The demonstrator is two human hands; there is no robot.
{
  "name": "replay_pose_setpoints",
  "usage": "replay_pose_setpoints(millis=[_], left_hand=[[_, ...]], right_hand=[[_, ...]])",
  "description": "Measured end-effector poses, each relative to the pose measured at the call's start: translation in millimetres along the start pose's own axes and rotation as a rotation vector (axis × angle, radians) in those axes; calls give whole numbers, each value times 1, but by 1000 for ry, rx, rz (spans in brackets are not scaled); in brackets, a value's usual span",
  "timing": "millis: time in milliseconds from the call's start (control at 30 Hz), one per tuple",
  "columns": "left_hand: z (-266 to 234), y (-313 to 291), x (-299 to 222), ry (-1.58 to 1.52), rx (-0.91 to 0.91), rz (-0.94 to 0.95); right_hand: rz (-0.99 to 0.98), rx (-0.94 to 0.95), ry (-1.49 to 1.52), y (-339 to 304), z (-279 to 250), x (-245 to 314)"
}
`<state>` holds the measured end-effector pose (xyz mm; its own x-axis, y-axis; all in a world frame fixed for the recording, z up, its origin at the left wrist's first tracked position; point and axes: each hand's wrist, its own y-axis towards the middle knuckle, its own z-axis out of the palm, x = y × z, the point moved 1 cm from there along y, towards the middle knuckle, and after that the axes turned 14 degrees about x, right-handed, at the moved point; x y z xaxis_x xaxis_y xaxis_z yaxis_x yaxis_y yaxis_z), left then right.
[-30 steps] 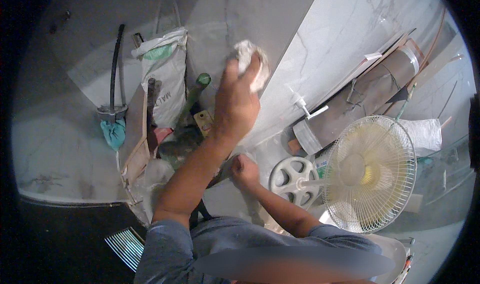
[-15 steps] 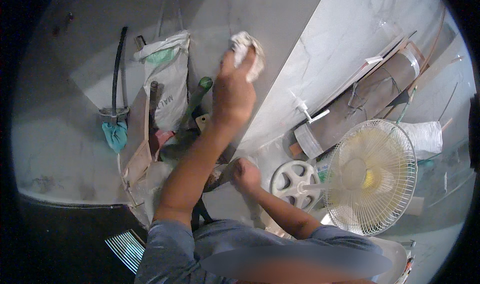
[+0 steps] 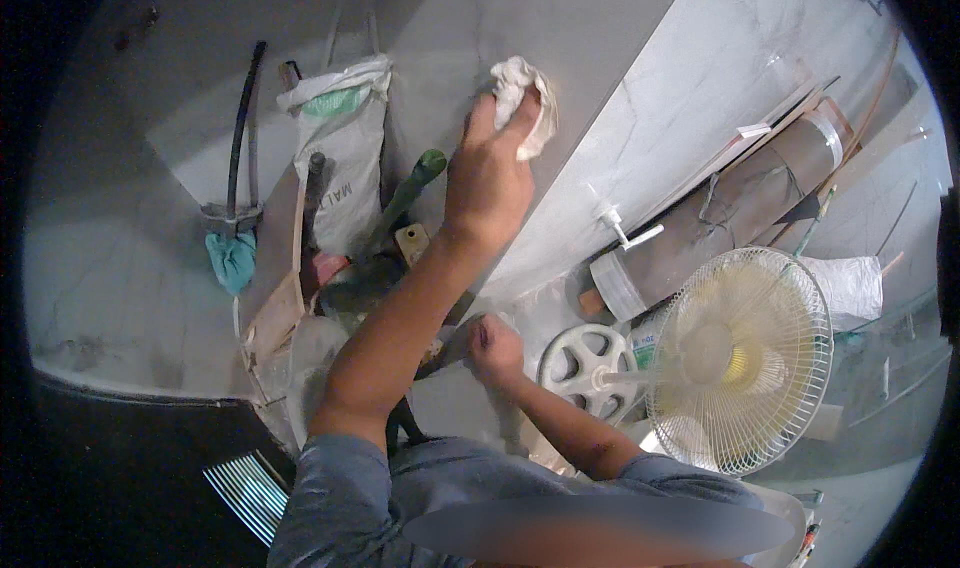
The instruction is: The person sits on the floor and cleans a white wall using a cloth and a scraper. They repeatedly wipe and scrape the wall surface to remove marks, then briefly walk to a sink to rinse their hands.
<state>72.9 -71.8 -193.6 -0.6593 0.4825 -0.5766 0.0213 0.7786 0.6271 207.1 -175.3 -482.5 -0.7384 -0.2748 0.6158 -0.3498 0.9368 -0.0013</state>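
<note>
Your left hand [image 3: 490,193] is reaching out to the right of the white sack [image 3: 350,153], and its fingers are gripping a crumpled white cloth [image 3: 508,100]. The cloth is lying against or just over the grey wall [image 3: 430,23], well to the right of the sack's top; whether it is touching the wall all along, you cannot tell from this view. Its long axis is slanting: the bunched upper end is pointing away from you, about level with the sack's mouth, while the loose lower end is falling toward you and rightward, about level with the sack's middle. Your fingers are spreading over it, with folds showing between them and along their right side.

Your right hand [image 3: 497,351] is staying curled like a fist, nearer to you than the sack and to its right. Whether those fingers are holding anything, you cannot tell.

A green rod-like object [image 3: 428,165] is leaning just beside the sack's right side, between it and your left forearm. To the sack's left, a blue-green cloth bundle [image 3: 232,260] is hanging below a dark rod [image 3: 245,133], and a brown board [image 3: 277,233] is standing nearer to the sack. Well to the sack's right and closer to you, a fan [image 3: 706,354] is standing; beyond the fan, still right of the sack, a large brown roll [image 3: 735,200] is lying slantwise.
</note>
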Motion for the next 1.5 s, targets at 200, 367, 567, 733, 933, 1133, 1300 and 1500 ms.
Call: replay_pose_setpoints(millis=[200,367,567,733,933,1133,1300,1500], left_hand=[[15,7,38,11,38,-152],[47,-53,31,-49,70,-117],[3,41,-51,-73,-261,217],[5,91,-16,-139,-376,208],[126,-51,134,-158,-151,-531],[125,-94,51,-369,-141,-497],[21,39,-45,-213,-208,105],[5,80,-36,-229,-315,146]], right_hand=[[79,117,-36,-3,1,-2],[-11,22,27,-3,2,1],[-28,-4,26,-4,2,-1],[26,58,-32,0,0,-1],[24,12,45,-3,2,4],[15,96,90,-5,-28,23],[56,120,98,-4,-3,-7],[20,79,56,-7,-14,3]])
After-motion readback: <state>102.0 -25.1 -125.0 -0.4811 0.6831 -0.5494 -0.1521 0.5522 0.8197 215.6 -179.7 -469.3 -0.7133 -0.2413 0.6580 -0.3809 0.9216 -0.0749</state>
